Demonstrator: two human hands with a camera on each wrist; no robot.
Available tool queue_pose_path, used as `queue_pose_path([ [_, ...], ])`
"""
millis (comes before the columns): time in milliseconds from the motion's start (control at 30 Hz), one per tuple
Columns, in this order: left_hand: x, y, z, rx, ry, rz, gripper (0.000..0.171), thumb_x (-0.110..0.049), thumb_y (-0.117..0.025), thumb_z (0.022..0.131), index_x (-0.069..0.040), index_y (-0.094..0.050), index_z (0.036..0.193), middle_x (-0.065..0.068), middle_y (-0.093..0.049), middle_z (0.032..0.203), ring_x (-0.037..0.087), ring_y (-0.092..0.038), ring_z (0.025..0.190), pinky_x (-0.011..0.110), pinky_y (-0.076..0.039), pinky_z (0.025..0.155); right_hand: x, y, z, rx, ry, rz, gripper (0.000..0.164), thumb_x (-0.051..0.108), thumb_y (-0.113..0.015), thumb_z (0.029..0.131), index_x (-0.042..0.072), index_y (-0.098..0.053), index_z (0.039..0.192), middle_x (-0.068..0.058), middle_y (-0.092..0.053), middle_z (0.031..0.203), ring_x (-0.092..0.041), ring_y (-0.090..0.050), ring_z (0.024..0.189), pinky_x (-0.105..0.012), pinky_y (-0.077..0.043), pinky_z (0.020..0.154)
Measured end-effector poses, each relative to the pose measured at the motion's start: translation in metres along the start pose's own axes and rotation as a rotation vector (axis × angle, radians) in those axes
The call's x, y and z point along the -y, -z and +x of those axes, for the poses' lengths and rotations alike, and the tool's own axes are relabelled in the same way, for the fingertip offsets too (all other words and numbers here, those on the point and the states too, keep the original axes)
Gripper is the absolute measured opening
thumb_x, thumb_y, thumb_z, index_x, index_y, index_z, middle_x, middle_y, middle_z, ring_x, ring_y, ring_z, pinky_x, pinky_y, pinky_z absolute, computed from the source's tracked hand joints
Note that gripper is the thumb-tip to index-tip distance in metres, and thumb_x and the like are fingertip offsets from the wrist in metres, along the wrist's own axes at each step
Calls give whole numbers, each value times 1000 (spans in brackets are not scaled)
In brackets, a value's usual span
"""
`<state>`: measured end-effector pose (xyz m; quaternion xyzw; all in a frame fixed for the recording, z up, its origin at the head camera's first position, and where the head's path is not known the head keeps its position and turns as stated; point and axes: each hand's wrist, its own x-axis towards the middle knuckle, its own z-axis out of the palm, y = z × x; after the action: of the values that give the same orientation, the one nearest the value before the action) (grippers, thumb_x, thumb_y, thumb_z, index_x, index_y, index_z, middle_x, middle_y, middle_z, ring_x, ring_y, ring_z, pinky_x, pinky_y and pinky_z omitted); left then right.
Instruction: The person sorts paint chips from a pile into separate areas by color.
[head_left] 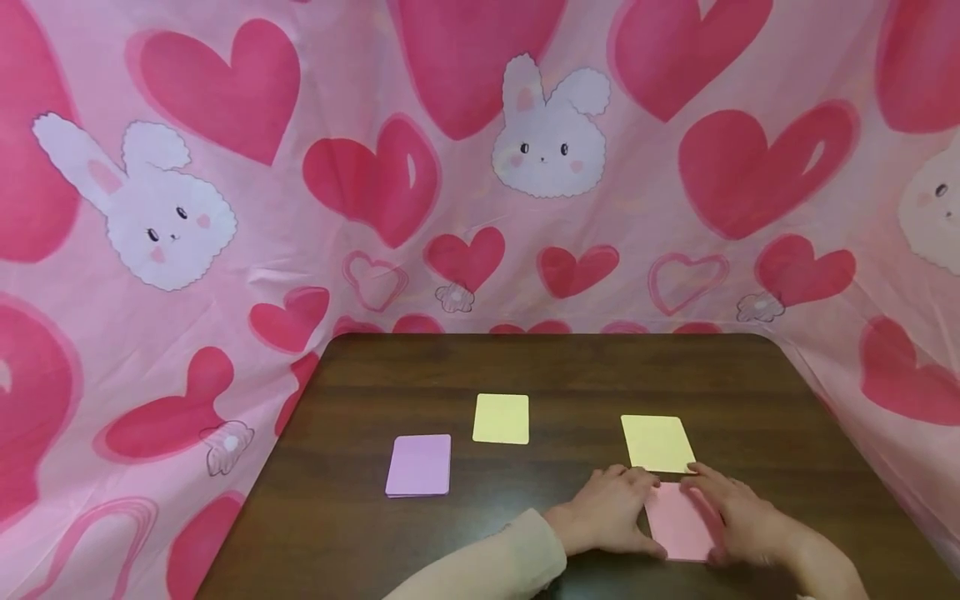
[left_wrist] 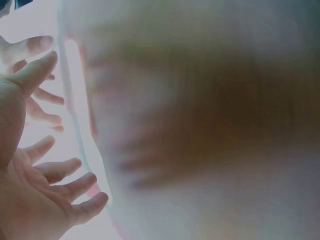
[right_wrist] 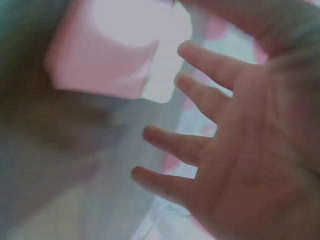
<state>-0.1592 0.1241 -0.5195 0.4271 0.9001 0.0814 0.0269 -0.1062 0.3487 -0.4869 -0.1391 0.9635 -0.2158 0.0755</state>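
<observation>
On the right part of the table lies a pink card or card stack (head_left: 682, 523) with rounded corners. My left hand (head_left: 609, 510) is at its left side, the thumb by the near corner. At the right side is my right hand (head_left: 744, 518), partly covering that edge. Spread fingers of the left hand (left_wrist: 45, 195) appear in the left wrist view. In the right wrist view the right hand (right_wrist: 235, 135) has its fingers apart, beside the pink card (right_wrist: 107, 50). A yellow card (head_left: 658, 443) lies just beyond the pink one; whether fingertips touch either is hard to tell.
A second yellow card (head_left: 501, 418) lies farther back, left of the hands. A purple card stack (head_left: 418, 465) sits at the left. The dark wooden table (head_left: 337, 542) meets a pink cloth (head_left: 465, 200) with hearts and rabbits behind and at both sides.
</observation>
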Motion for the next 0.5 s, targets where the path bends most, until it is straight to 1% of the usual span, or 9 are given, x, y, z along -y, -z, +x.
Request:
queue_pose_path([
  [67, 15, 13, -2, -20, 24, 1, 85, -75, -72, 75, -28, -49, 142, -15, -52, 140, 12, -51, 128, 36, -47, 98, 9, 7, 10, -39, 19, 10, 91, 25, -97, 52, 6, -58, 131, -28, -40, 149, -59, -46, 122, -76, -44, 74],
  [133, 34, 30, -5, -34, 58, 8, 86, -73, -75, 74, -28, -48, 142, -11, -51, 144, 15, -50, 131, 40, -47, 100, 21, 13, 24, -90, 47, 13, 93, 32, -97, 56, 5, -55, 135, -25, -39, 151, -56, -43, 128, -77, -43, 79],
  [200, 55, 45, -8, -36, 95, 4, 89, -71, -77, 73, -27, -47, 144, -9, -48, 149, 19, -47, 135, 44, -46, 103, 33, 19, 38, -133, 85, 19, 94, 34, -96, 60, 5, -52, 138, -25, -40, 151, -55, -43, 129, -75, -44, 82],
  [233, 66, 52, -10, -31, 113, 1, 89, -69, -79, 73, -27, -46, 144, -7, -46, 152, 20, -45, 137, 45, -45, 103, 40, 20, 45, -140, 98, 24, 94, 33, -95, 62, 5, -50, 140, -24, -39, 152, -54, -42, 131, -75, -43, 84],
  [333, 102, 70, -18, 7, 170, -29, 94, -62, -85, 71, -25, -44, 147, -2, -41, 157, 27, -38, 143, 52, -41, 107, 58, 21, 68, -143, 132, 47, 95, 30, -93, 68, 4, -45, 146, -25, -37, 154, -53, -40, 135, -73, -41, 93],
  [433, 138, 82, -28, 63, 239, -85, 100, -52, -91, 68, -23, -41, 150, 2, -37, 161, 34, -30, 148, 60, -35, 111, 72, 16, 96, -138, 169, 57, 98, 28, -93, 70, 3, -41, 149, -25, -34, 157, -51, -38, 138, -71, -37, 101],
  [500, 160, 88, -36, 102, 287, -126, 104, -45, -94, 66, -21, -40, 152, 4, -34, 162, 38, -24, 150, 65, -30, 112, 82, 9, 115, -133, 185, 64, 100, 27, -93, 70, 4, -39, 150, -24, -32, 158, -49, -37, 139, -70, -35, 104],
])
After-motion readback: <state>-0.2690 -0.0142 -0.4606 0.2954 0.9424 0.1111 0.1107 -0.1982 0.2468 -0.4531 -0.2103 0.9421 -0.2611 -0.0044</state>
